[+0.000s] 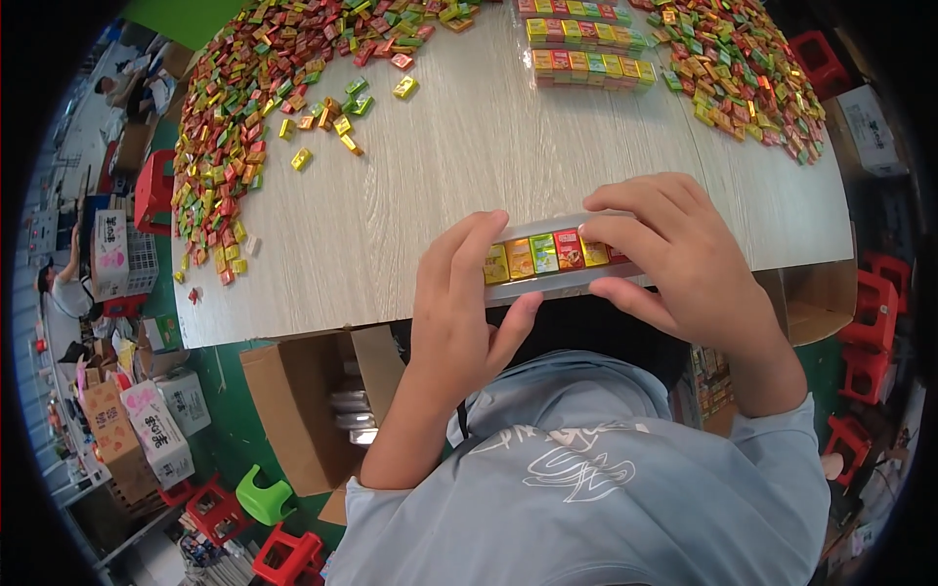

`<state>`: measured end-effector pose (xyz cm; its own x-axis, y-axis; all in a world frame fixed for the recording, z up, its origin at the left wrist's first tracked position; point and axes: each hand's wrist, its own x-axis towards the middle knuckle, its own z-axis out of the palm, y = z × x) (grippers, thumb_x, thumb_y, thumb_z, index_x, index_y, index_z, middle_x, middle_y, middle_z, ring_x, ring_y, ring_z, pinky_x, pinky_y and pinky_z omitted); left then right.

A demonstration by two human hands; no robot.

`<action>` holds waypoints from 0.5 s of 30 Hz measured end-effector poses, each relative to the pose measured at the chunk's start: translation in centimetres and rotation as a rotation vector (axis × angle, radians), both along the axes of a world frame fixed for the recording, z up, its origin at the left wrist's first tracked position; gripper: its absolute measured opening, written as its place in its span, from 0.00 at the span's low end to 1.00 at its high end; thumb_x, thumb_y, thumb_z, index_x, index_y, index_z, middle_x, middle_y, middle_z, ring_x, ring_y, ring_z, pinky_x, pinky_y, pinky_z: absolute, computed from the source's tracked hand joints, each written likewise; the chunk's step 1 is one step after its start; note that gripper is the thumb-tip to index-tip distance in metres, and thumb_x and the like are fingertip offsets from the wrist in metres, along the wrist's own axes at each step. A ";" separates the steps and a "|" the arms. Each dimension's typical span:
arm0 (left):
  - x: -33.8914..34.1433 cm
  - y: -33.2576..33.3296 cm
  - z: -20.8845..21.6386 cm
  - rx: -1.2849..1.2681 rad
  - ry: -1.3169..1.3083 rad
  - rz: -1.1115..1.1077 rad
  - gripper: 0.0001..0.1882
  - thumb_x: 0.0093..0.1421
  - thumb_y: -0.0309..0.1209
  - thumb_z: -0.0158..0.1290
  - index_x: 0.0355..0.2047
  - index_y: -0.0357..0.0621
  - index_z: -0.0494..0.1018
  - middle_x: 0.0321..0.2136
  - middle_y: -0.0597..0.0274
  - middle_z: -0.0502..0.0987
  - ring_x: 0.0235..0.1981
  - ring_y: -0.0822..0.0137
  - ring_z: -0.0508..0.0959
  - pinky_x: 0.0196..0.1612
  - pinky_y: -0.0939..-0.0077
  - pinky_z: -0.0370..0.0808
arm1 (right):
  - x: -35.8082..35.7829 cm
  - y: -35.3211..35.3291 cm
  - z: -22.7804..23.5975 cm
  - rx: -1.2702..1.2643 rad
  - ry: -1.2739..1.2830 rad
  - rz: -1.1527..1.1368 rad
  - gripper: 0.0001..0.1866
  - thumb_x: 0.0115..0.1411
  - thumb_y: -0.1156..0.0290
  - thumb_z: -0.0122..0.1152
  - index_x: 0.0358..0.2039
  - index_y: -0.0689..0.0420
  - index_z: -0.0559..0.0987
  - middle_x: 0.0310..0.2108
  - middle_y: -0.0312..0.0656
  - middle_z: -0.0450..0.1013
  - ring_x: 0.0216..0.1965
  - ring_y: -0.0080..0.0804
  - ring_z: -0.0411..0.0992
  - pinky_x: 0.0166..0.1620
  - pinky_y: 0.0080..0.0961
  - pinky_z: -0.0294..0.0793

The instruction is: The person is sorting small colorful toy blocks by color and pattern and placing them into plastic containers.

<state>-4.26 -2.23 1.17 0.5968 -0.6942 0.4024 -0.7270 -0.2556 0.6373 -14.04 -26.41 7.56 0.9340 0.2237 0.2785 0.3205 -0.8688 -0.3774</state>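
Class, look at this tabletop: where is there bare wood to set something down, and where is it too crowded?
The widest bare patch of the table lies mid-table, between the left candy heap, the filled rows at the far edge and the tray held by the left hand and right hand. A strip runs below the right heap. Both heaps are crowded.

colourful candy packets [244,107] heaped on table; white printed cartons [156,430] lower left.

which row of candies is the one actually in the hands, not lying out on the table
The near-edge row in the grey tray, gripped by the left hand and right hand. The finished rows lie untouched at the far edge.
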 end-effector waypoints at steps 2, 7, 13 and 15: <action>0.1 -0.1 -0.6 -0.043 0.047 -0.003 0.40 0.58 0.33 0.67 0.68 0.38 0.64 0.60 0.44 0.72 0.59 0.43 0.73 0.63 0.53 0.69 | 0.7 0.0 0.1 0.041 0.009 0.011 0.20 0.56 0.63 0.73 0.47 0.56 0.80 0.55 0.45 0.74 0.54 0.48 0.72 0.59 0.44 0.69; 0.4 -0.2 -1.4 -0.097 0.048 -0.039 0.43 0.56 0.31 0.69 0.69 0.38 0.62 0.59 0.45 0.73 0.59 0.46 0.73 0.63 0.54 0.70 | 1.1 -0.5 0.3 0.302 0.157 0.049 0.15 0.57 0.67 0.72 0.42 0.57 0.79 0.50 0.45 0.74 0.52 0.47 0.71 0.57 0.40 0.70; 0.5 0.0 -1.7 -0.110 0.078 -0.057 0.49 0.58 0.29 0.67 0.74 0.37 0.50 0.58 0.42 0.72 0.57 0.53 0.75 0.64 0.57 0.69 | 1.5 -0.5 0.7 0.175 0.134 0.075 0.13 0.59 0.67 0.71 0.42 0.57 0.80 0.49 0.45 0.75 0.49 0.47 0.72 0.54 0.39 0.72; 0.5 -0.1 -1.7 -0.136 0.093 -0.061 0.50 0.58 0.29 0.67 0.74 0.37 0.50 0.58 0.42 0.72 0.56 0.53 0.75 0.64 0.57 0.69 | 1.5 -0.4 0.9 0.136 0.102 0.083 0.12 0.60 0.67 0.70 0.42 0.57 0.81 0.49 0.45 0.75 0.48 0.47 0.73 0.52 0.39 0.73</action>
<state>-3.77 -2.35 -0.58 0.5942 -0.6734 0.4398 -0.6748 -0.1198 0.7283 -12.56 -26.78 8.43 0.9388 0.2682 0.2160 0.3432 -0.7795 -0.5240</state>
